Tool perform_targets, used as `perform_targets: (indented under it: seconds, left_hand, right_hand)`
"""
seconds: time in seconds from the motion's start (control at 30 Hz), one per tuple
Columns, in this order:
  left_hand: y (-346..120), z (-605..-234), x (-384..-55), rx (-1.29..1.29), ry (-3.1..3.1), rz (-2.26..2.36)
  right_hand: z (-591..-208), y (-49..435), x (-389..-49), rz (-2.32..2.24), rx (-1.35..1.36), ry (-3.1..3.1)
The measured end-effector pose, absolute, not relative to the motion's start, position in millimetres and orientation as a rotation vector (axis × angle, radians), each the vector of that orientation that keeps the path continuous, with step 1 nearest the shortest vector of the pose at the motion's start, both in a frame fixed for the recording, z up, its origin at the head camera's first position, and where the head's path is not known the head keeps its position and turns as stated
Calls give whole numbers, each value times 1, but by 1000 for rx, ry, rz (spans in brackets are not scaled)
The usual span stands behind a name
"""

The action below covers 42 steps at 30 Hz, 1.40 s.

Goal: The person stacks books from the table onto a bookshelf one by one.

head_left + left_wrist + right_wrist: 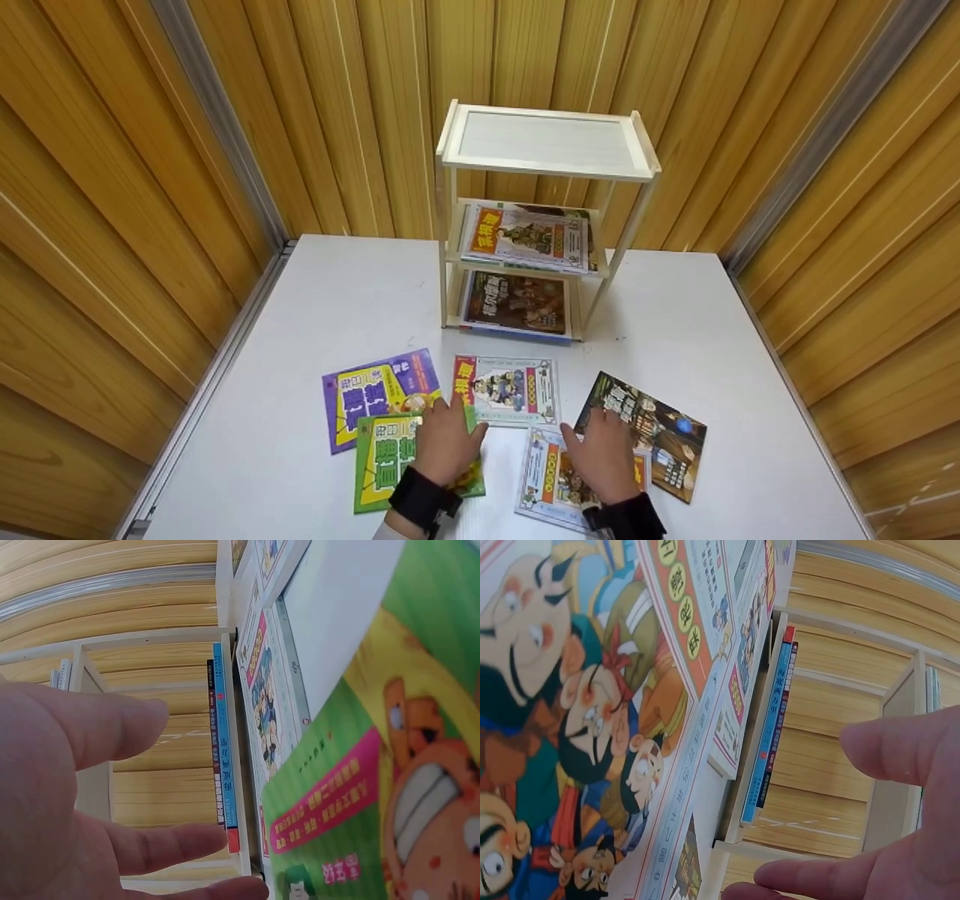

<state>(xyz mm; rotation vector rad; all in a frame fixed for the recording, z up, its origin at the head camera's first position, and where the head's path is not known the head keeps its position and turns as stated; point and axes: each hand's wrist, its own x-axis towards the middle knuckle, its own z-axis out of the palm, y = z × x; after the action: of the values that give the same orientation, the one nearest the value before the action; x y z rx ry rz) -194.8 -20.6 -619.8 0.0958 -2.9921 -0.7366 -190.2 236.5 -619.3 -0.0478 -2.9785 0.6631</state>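
On the table (337,300), a green book (377,461) lies beneath the left hand (450,441), a white comic (541,476) beneath the right hand (606,459), each grip spread. A purple book (373,386) and dark book (675,444) overlap them; another comic (511,390) fronts the rack (551,142).

The left grip (448,444) is over a green book (390,452), the right grip (604,454) over a white book (549,481).

Back wall (337,120): yellow-brown boards, standing up.
Left wall (97,187): same look.
Right wall (862,285): same look, shiny spots low down.
Corner posts (217,112): gray, one on each side.
Counter (352,300): white and flat, tiny dark marks.
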Motion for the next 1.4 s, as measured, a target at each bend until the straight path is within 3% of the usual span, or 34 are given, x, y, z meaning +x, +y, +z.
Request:
perform_targets:
  seconds: [0.47, 0.87, 1.1, 1.4]
  left_hand:
    - [-83, -624, -187, 371, -2885, -776]
    - [-145, -631, -177, 594, -2896, -773]
    - [-149, -635, -173, 647, -2913, -861]
    - [-145, -638, -172, 684, -2890, -934]
  right_hand:
    - [-617, 181, -194, 686, 93, -2946]
    - [-616, 90, -223, 916, 391, -2957]
    - [-627, 60, -231, 854, 415, -2991]
    - [-634, 61, -220, 976, 251, -2971]
